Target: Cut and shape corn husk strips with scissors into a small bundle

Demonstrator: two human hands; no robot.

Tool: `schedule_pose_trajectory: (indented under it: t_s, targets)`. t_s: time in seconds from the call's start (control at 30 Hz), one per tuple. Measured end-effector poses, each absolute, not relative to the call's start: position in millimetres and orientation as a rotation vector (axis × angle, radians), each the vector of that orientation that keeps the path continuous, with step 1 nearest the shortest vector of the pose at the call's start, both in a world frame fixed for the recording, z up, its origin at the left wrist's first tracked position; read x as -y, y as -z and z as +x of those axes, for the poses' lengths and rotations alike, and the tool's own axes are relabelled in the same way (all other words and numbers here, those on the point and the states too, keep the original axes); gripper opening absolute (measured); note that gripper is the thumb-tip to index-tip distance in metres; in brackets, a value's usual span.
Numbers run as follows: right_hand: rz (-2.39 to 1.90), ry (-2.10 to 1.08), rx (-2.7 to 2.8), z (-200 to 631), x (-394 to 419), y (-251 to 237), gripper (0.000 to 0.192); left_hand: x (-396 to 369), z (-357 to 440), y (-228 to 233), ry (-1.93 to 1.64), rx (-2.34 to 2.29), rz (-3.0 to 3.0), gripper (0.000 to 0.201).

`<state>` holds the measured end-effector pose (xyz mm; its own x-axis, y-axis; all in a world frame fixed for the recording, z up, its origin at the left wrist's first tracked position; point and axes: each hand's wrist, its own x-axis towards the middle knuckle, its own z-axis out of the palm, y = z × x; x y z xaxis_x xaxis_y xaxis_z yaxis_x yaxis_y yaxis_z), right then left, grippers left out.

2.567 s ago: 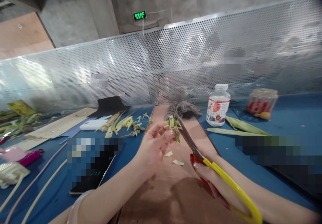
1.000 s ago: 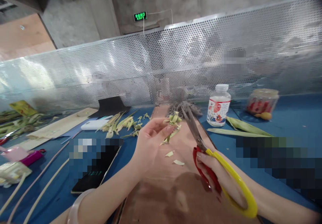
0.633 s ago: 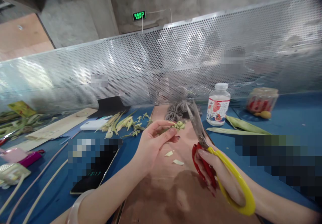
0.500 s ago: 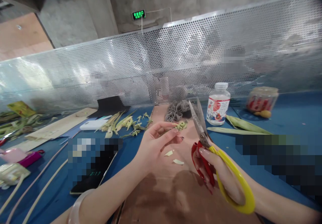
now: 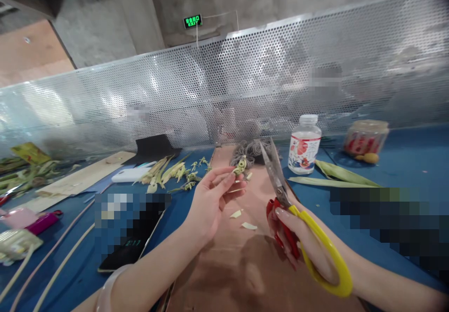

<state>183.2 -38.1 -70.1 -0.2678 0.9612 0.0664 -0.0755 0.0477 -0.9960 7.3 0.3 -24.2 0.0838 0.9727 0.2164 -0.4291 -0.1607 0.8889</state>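
Observation:
Pinched between the fingertips of my left hand (image 5: 210,199) is a small knotted piece of green plant leaf (image 5: 240,166), held up over the brown board (image 5: 224,274). My right hand (image 5: 308,237) grips a pair of scissors (image 5: 277,176) with yellow and red handles. Their blades point up and away, slightly parted, to the right of the green piece and not touching it. Two pale leaf scraps (image 5: 249,226) lie on the board below my left hand. Behind the green piece sits a coil of grey cord (image 5: 257,148).
Right of the board stand a white-capped bottle (image 5: 304,146) and a lidded jar (image 5: 365,139), with long green leaves (image 5: 345,174) in front. On the left lie a phone (image 5: 131,242), dried leaf pieces (image 5: 175,171) and pale strands (image 5: 63,263). A perforated metal screen (image 5: 182,92) closes the back.
My left hand has shifted slightly left and turned the knotted leaf piece more upright. The scissors stay in my right hand, with their blades a little closer together.

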Motion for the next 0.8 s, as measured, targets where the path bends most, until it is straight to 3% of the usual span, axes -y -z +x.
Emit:
schedule_pose_trajectory:
  t_s: [0.2, 0.4, 0.63, 0.8]
  targets:
    - [-0.988, -1.421, 1.344, 181.3, 39.9, 67.9, 0.034, 0.5, 9.1, 22.5, -1.416, -0.701, 1.001, 0.018]
    - [-1.045, -1.398, 1.38, 183.6, 39.3, 73.7, 0.031, 0.6, 10.3, 26.1, -1.377, -0.658, 1.024, 0.036]
    - [-0.941, -1.291, 1.295, 185.9, 37.3, 66.8, 0.028, 8.3, 18.3, 28.0, -1.192, -0.677, 1.02, 0.017]
    - [-0.821, -1.117, 1.208, 188.5, 29.1, 59.6, 0.025, 13.4, 22.7, 32.4, -1.086, -0.745, 1.055, 0.017]
